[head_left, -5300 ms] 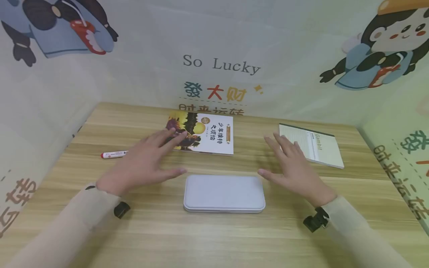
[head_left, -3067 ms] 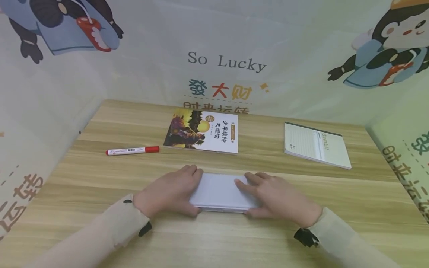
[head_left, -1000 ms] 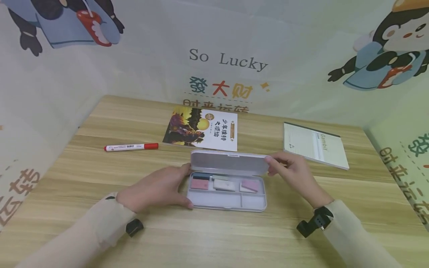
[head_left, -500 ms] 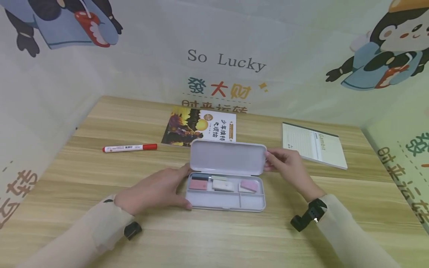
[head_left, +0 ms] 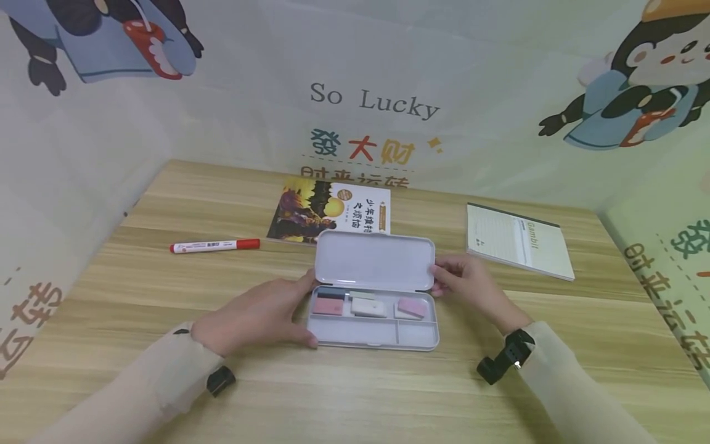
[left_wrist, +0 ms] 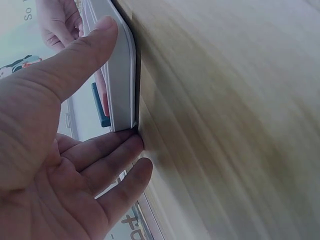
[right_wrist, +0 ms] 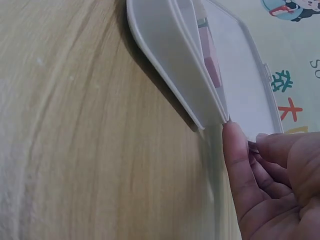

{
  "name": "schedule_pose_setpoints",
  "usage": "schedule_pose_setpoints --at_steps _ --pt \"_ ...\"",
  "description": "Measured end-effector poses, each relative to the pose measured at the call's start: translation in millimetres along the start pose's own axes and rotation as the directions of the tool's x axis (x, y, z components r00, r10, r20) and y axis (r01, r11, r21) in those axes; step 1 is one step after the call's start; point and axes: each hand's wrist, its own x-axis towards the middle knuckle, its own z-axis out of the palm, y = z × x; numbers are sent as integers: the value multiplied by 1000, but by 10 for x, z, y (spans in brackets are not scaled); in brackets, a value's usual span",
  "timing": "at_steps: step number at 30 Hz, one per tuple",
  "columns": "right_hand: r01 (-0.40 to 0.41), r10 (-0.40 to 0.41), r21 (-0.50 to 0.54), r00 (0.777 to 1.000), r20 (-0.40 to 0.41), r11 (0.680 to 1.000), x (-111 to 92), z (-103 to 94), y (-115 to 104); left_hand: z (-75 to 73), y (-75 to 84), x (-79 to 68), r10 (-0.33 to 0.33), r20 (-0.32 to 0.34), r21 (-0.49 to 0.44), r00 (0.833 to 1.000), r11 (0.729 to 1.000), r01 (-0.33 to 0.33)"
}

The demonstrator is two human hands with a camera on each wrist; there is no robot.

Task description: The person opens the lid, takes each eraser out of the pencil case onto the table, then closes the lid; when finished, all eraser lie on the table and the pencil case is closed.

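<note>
Evidently opening: my left hand (head_left: 252,317) grips white oblong plastic-looking case (head_left: 349,333), right hand (head_left: 478,291) its flat white lid (head_left: 375,260); next likely needs gentle release.

Marker (head_left: 214,246), book (head_left: 330,208) and notepad (head_left: 518,240) lie apart.

A light-brown wooden table (head_left: 355,401) carries a white rectangular case (head_left: 352,332) between both hands (head_left: 249,317) (head_left: 477,290); beyond, red-white marker (head_left: 214,246), illustrated book (head_left: 327,213), pale-green notepad (head_left: 518,240).
</note>
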Motion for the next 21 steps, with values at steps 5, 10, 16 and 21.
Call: schedule_pose_setpoints --at_steps 5,10,16,21 --pt "-16 16 6 1000 2 1000 6 25 13 -7 16 1 -9 7 8 1000 1000 9" --pt "-28 28 4 1000 -1 1000 10 32 10 0 17 -11 -3 -1 15 1000 1000 3" --pt "-20 20 -2 1000 3 1000 5 20 32 -6 31 0 1 -3 45 1000 999 -1" --pt "50 -47 -133 999 24 990 -49 -26 -15 -24 44 11 -8 1 83 1000 997 8"
